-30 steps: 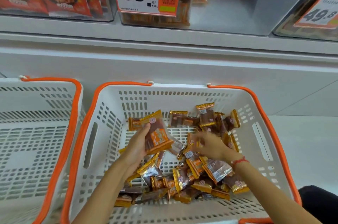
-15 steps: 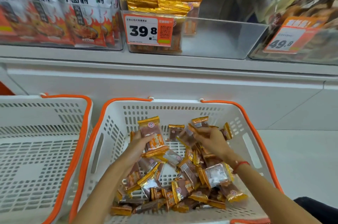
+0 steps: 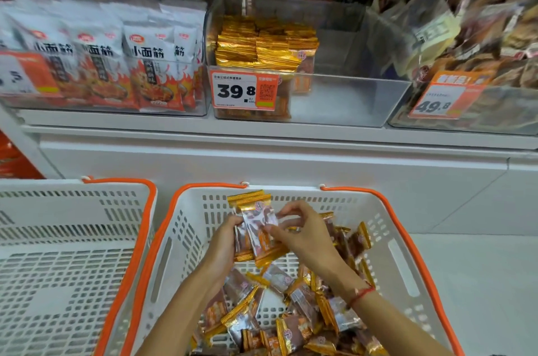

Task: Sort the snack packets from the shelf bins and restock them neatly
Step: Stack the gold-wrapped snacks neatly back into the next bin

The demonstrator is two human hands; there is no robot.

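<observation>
Both your hands are clamped on the little stack of packets (image 3: 256, 230) now, left hand (image 3: 222, 251) cupping it and right hand (image 3: 302, 235) pinching the front one, held above the basket (image 3: 186, 227). A second ago your right was still digging in the loose pile, so that's one more added. Next stop is probably the clear bin (image 3: 349, 102) above the basket.
</observation>
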